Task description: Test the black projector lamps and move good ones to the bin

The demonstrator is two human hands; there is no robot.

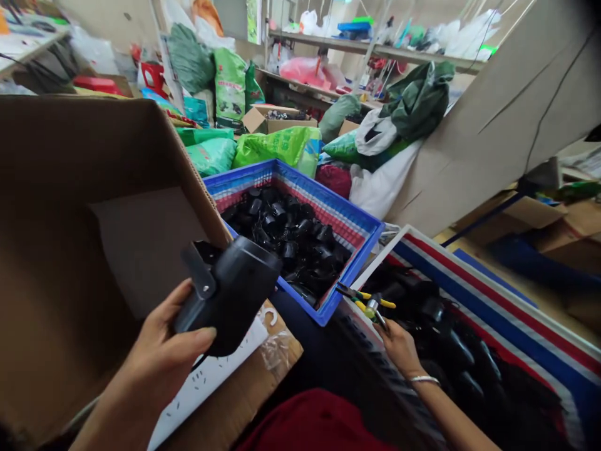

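My left hand point(164, 344) is closed around a black plastic housing point(235, 291), a rounded tube shape with a flat hinged bracket fixed by a small screw. I hold it above white paper point(201, 385) on a cardboard surface, beside a large open carton point(70, 150). Over at the right, my right hand point(399, 347) is closed on the handle of what looks like a small hammer point(372, 307) with a shiny metal head. Pliers with yellow-and-black handles point(382, 300) lie just beyond it, at the edge of the striped basket.
A blue-rimmed basket point(375, 228) full of black plastic parts point(291, 232) stands ahead. To the right, a striped basket point(498, 288) holds larger black housings point(451, 344). Sacks point(277, 147) and shelves point(328, 41) fill the back. A clear plastic scrap point(277, 351) lies near the paper.
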